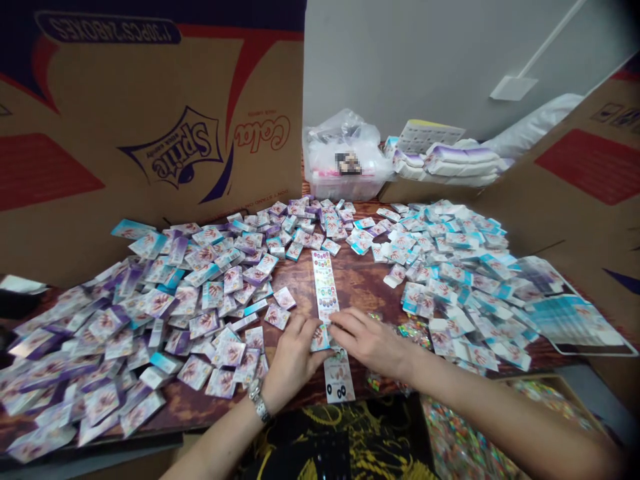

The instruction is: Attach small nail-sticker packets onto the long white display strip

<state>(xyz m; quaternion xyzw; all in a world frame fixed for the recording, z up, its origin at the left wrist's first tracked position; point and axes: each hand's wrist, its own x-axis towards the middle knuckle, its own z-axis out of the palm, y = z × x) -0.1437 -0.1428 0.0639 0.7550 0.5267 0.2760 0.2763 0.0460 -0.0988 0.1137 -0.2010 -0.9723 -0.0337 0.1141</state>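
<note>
A long white sticker strip (pixel 325 287) lies lengthwise on the brown wooden table (pixel 357 280), running from the middle toward me. My left hand (pixel 293 360), with a metal watch on the wrist, pinches a small printed packet (pixel 320 338) at the strip. My right hand (pixel 367 341) lies across the strip, fingertips closed on the same packet. The strip's near end (pixel 339 380) shows below the hands. Several small shiny foil pieces (pixel 413 331) lie right of my right hand.
Heaps of small blue, purple and white packets cover the table at left (pixel 150 313) and right (pixel 450 267). Cardboard boxes (pixel 150 133) wall the back left and the right (pixel 590 173). A clear plastic bag on a tub (pixel 345 160) and stacked white packs (pixel 450 160) stand behind.
</note>
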